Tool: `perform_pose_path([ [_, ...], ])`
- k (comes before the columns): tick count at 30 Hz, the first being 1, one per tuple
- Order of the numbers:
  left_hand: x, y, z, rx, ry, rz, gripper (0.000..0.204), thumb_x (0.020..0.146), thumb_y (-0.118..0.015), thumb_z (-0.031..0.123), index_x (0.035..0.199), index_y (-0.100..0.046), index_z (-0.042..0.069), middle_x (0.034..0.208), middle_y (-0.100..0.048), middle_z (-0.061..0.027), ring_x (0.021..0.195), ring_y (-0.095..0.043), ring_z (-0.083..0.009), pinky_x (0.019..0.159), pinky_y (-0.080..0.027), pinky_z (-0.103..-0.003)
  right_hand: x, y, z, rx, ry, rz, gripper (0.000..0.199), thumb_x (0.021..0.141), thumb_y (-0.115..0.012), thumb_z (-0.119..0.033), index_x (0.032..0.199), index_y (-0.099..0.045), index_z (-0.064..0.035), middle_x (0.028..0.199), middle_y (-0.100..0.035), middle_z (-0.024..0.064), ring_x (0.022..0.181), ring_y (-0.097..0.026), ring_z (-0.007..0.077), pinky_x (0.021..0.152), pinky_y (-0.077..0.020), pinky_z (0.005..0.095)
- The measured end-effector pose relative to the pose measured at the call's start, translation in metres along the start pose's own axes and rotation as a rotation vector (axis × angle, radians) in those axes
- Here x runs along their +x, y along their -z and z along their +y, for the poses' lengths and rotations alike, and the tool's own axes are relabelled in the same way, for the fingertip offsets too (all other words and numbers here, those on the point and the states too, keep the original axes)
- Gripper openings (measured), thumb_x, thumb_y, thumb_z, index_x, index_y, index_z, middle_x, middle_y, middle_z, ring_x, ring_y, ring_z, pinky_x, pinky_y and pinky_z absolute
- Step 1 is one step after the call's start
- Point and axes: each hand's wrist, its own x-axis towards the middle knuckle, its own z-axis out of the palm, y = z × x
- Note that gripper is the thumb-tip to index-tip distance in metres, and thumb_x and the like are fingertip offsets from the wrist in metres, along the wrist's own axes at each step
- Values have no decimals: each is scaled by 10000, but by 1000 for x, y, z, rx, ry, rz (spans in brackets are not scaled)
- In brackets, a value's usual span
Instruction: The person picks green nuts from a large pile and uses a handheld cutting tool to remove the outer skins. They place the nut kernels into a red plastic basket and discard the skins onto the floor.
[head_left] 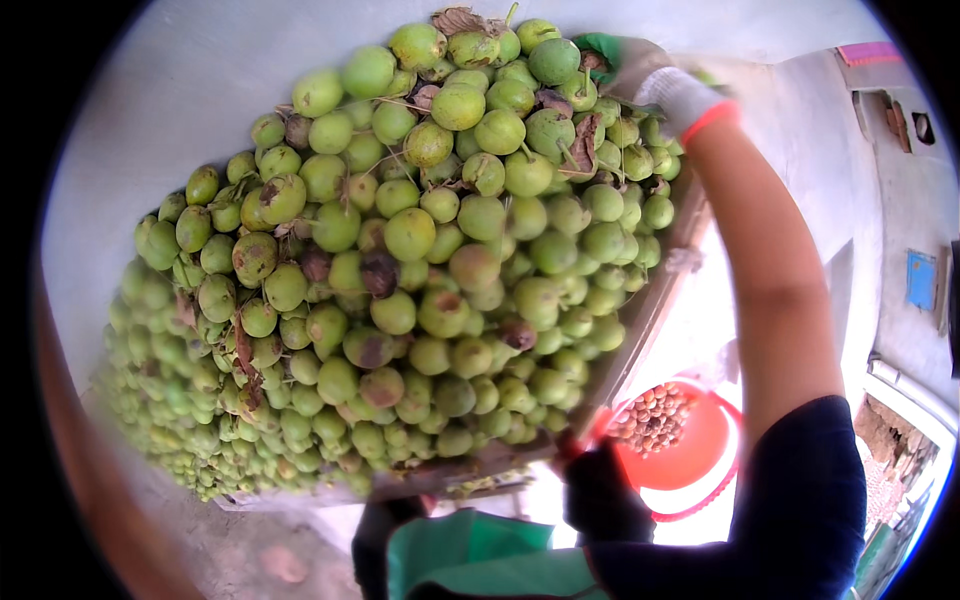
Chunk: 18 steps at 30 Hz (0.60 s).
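Note:
A large heap of round green fruits [408, 234], some still on short stalks and a few browned, fills the middle of the head view; they look like walnuts in their husks. At the heap's far right edge is my right hand [640, 72], in a white and green work glove with a red cuff. Its green-coated fingers curl over the top fruits, partly hidden and blurred, so any grip does not show. Along the left rim runs my blurred left arm [95, 490]; its hand is out of sight.
A red bucket [712, 440] of brown nuts [652, 418] stands below the heap's right side. Dry brown leaves [585, 145] lie among the fruits. A wooden edge [655, 300] bounds the heap on the right, and a pale wall [200, 80] rises behind it.

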Motion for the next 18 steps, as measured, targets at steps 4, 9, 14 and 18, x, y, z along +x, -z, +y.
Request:
perform_pose_path([
  [4,-3,2,-2,0,19,7,558,956,-582,327,1461,-462,119,1439,-475,-176,1338,-457,-358,1099,-398,-496,-37,25,-42,-128,-214,144,632,838,-786,-317,1400,-532,-181,1251,-682,82,1129,-660,263,1035,-517,372],
  [9,-3,10,-7,13,6,22,557,957,-589,330,1460,-467,124,1452,-471,-172,1351,-451,-352,1106,-395,-489,-108,33,-6,589,271,575,502,906,-737,-302,1302,-565,-44,1076,-705,109,993,-687,185,915,-582,362],
  [14,-4,12,-14,21,-16,43,556,957,-595,333,1459,-473,128,1465,-467,-168,1363,-445,-347,1113,-393,-482,-152,41,-93,802,631,567,340,914,-708,-336,1158,-674,-103,931,-713,136,887,-695,263,826,-578,405],
  [18,2,9,-24,34,-47,61,554,957,-600,335,1458,-477,132,1476,-464,-165,1373,-440,-343,1119,-391,-476,-112,57,-176,71,356,383,317,934,-577,-353,1013,-754,-102,985,-733,135,943,-698,316,869,-549,458],
])
